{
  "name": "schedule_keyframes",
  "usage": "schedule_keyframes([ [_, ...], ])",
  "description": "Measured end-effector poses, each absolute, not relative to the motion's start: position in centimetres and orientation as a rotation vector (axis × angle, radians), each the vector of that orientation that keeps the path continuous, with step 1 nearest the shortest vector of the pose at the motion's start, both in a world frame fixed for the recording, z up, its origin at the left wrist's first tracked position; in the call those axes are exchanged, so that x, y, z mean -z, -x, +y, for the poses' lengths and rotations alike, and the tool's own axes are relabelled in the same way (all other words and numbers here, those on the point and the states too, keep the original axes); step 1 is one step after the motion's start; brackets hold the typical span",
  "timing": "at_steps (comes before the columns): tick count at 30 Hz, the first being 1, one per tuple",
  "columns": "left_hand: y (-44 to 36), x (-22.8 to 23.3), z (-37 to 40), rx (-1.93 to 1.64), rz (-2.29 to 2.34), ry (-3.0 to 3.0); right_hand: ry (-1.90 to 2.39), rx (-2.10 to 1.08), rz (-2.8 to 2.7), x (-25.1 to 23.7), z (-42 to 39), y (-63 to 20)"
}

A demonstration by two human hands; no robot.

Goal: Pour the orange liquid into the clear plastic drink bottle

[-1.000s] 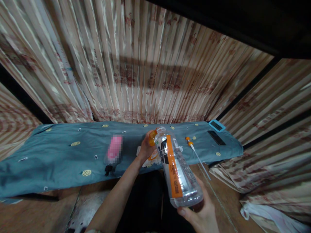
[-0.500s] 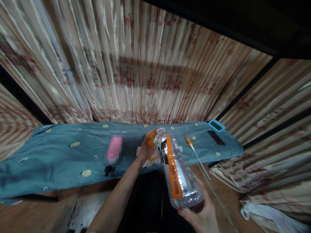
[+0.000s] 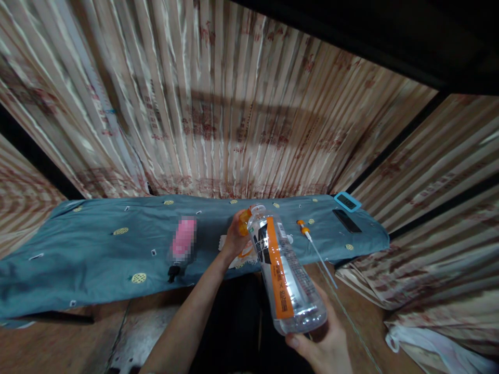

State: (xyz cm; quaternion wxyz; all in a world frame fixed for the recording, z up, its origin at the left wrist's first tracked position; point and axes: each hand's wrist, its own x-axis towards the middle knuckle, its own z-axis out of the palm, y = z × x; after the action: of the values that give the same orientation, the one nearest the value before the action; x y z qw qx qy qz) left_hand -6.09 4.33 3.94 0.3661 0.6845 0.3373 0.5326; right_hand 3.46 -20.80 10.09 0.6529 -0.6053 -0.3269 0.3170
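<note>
My right hand (image 3: 323, 344) grips the base of a clear plastic bottle (image 3: 286, 275) with an orange and black label, tilted with its open neck pointing away from me. My left hand (image 3: 234, 238) is closed on the bottle's orange cap (image 3: 244, 219), held right beside the bottle's mouth. Under my left hand a white and orange packet (image 3: 245, 255) lies on the blue patterned cloth (image 3: 97, 249) that covers a long table.
On the cloth lie a pink blurred item with a black end (image 3: 182, 241), a thin white tube with an orange tip (image 3: 315, 248), a black flat device (image 3: 346, 221) and a blue-framed one (image 3: 348, 201). Striped curtains hang behind and to the right.
</note>
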Motion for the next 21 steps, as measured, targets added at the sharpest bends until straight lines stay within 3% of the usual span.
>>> schedule_keyframes([
  [21,6.06,-4.10,4.36,-1.355,0.897,-1.758,1.388,-0.708,-0.733,-10.31,-20.59,-3.12],
])
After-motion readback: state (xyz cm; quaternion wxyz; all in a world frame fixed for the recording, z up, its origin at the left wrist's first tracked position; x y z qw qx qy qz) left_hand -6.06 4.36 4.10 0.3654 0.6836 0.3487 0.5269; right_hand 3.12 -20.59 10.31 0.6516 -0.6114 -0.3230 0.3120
